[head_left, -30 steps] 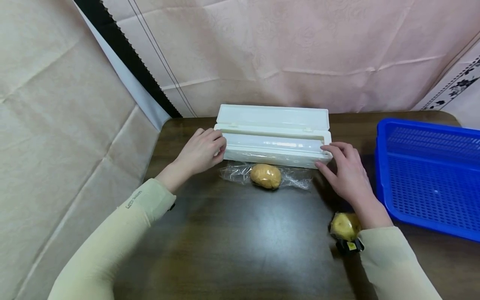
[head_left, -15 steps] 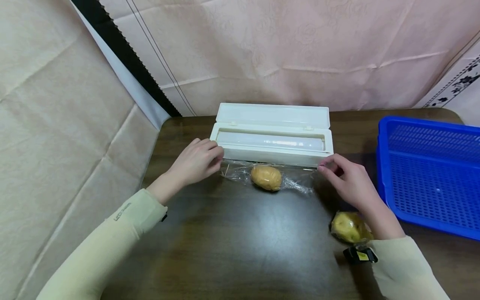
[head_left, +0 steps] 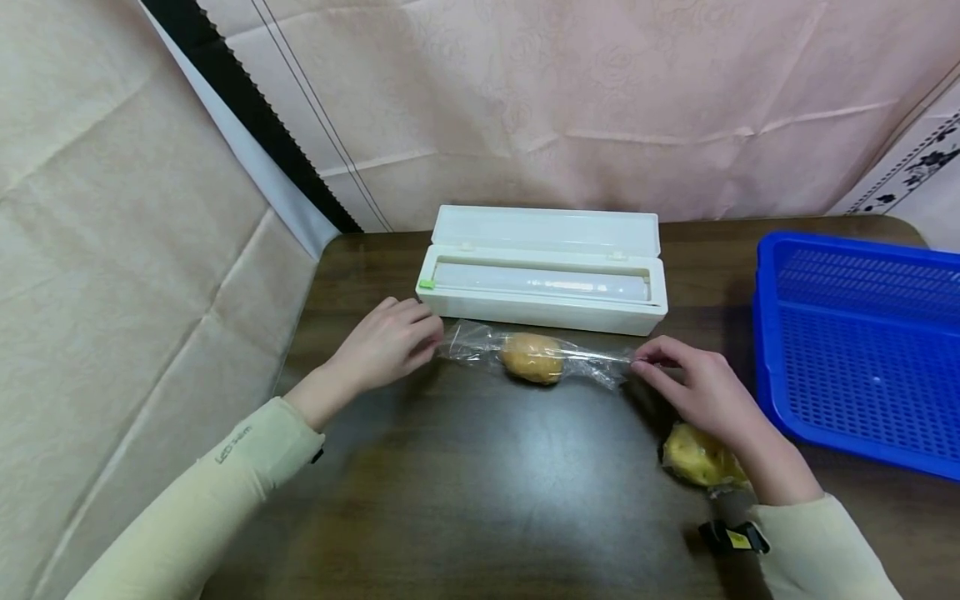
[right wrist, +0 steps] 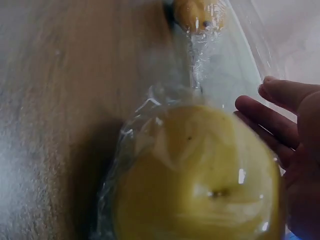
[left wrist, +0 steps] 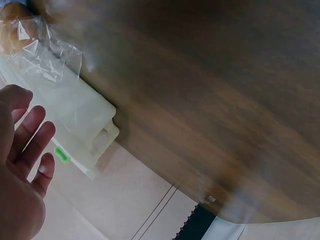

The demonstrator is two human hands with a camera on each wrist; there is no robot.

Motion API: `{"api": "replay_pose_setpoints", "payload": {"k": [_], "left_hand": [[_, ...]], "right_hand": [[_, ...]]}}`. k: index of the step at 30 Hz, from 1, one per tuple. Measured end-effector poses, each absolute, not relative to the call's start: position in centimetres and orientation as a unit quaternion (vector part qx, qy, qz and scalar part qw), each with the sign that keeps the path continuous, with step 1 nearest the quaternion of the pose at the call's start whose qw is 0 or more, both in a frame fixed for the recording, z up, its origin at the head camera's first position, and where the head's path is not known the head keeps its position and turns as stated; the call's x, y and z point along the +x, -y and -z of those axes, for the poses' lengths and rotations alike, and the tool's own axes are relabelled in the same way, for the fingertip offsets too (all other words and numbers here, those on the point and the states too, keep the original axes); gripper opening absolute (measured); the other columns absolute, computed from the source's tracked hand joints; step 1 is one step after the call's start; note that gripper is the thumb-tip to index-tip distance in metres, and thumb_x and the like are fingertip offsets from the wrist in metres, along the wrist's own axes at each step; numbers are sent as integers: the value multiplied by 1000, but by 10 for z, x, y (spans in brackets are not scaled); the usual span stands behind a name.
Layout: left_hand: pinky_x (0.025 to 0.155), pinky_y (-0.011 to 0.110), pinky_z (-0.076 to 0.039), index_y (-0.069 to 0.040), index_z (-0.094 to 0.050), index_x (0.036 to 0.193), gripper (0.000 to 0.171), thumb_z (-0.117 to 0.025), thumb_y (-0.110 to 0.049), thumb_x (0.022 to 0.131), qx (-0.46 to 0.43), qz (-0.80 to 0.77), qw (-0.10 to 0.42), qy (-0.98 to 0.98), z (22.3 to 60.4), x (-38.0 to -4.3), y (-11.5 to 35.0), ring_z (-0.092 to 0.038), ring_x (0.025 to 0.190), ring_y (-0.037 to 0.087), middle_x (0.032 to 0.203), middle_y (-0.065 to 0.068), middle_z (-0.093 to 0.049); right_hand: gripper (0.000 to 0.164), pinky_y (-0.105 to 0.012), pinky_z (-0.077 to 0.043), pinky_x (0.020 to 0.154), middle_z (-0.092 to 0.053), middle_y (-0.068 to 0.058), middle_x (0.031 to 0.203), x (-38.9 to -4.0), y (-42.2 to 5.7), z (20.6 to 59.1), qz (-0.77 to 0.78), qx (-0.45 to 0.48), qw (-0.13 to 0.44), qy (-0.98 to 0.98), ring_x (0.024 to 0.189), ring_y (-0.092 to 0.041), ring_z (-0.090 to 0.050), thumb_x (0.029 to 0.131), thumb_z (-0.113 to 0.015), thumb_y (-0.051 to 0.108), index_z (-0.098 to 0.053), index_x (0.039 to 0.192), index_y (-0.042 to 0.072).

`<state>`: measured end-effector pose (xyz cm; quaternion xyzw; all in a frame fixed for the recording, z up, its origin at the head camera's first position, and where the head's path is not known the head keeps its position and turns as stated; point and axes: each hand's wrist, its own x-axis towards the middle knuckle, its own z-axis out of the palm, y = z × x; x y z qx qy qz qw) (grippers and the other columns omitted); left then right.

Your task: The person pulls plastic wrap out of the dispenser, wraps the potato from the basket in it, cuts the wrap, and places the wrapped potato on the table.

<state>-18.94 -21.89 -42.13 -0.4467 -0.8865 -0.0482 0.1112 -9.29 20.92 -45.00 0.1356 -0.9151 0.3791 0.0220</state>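
A tan potato [head_left: 532, 358] lies on the table, with clear cling film [head_left: 592, 364] around and over it. My left hand [head_left: 390, 342] pinches the film at its left end, just in front of the cling film box [head_left: 540, 312]. The right hand [head_left: 693, 383] pinches the film's right end between thumb and fingers, so the sheet runs taut between both hands across the potato. White and long, the box stands with its lid up, a roll of film [head_left: 540, 279] inside and a green slider [head_left: 427, 284] at its left end.
A yellow fruit [right wrist: 200, 175] wrapped in film sits by my right wrist, partly behind it in the head view. To the right stands a blue plastic basket [head_left: 772, 350]. Pale cloth [head_left: 562, 108] hangs behind the table's back edge.
Both hands have come down from the box toward me, bringing the film's edge off the box front and over the potato. The green slider has come into view.
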Motion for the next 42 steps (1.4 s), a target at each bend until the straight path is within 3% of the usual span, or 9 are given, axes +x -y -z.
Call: {"api": "replay_pose_setpoints", "payload": {"k": [8,12,17,21,28,33,36,42], "left_hand": [[77,39,-48,-12,-70,100,13,-80,-8,93,-512,-37,182,839,432,-181,221,-64,90,25,98,3,-69],[77,38,-47,-10,-69,100,5,-67,-6,99,-551,-101,226,797,436,-180,219,-61,87,25,96,4,-66],[75,37,-46,-9,-67,98,18,-50,-8,105,-585,-160,261,751,441,-182,215,-57,82,24,94,6,-65],[77,37,-47,-11,-69,102,17,-53,-10,105,-589,-188,250,745,443,-182,212,-58,86,25,99,6,-68],[80,39,-47,-14,-70,99,2,-70,-15,100,-551,-147,197,797,441,-178,210,-60,90,25,100,3,-66],[80,40,-51,-13,-71,98,16,-76,-28,96,-537,-83,181,820,437,-176,206,-63,92,25,99,3,-66],[82,42,-52,-11,-69,100,16,-71,-26,97,-525,-40,184,830,433,-173,196,-64,93,27,101,5,-67],[102,45,-55,-5,-70,127,34,-70,-26,100,-486,16,171,857,430,-166,159,-69,115,30,122,11,-72]], "right_hand": [[13,-61,-57,93,-79,-9,117,-95,-206,457,-303,185,31,934,111,-35,-74,105,-71,15,-77,116,12],[20,-62,-53,100,-75,-17,127,-98,-203,458,-253,203,31,945,120,-40,-69,102,-74,15,-78,120,7],[31,-65,-46,109,-66,-23,142,-101,-198,458,-216,205,11,955,133,-46,-58,100,-76,18,-77,127,5],[34,-64,-47,109,-65,-23,143,-102,-196,459,-201,204,13,958,135,-45,-56,100,-76,21,-76,131,5],[34,-65,-45,109,-63,-22,144,-100,-196,457,-236,197,36,951,136,-44,-54,102,-74,21,-75,133,6],[34,-66,-45,106,-65,-19,141,-97,-197,454,-259,193,90,942,133,-41,-55,101,-76,20,-75,133,6],[36,-66,-46,104,-66,-19,139,-95,-195,450,-270,192,118,936,132,-40,-56,100,-77,17,-74,133,5],[50,-65,-46,107,-62,-21,145,-96,-171,447,-273,213,117,931,135,-42,-54,100,-77,18,-64,145,2]]}}
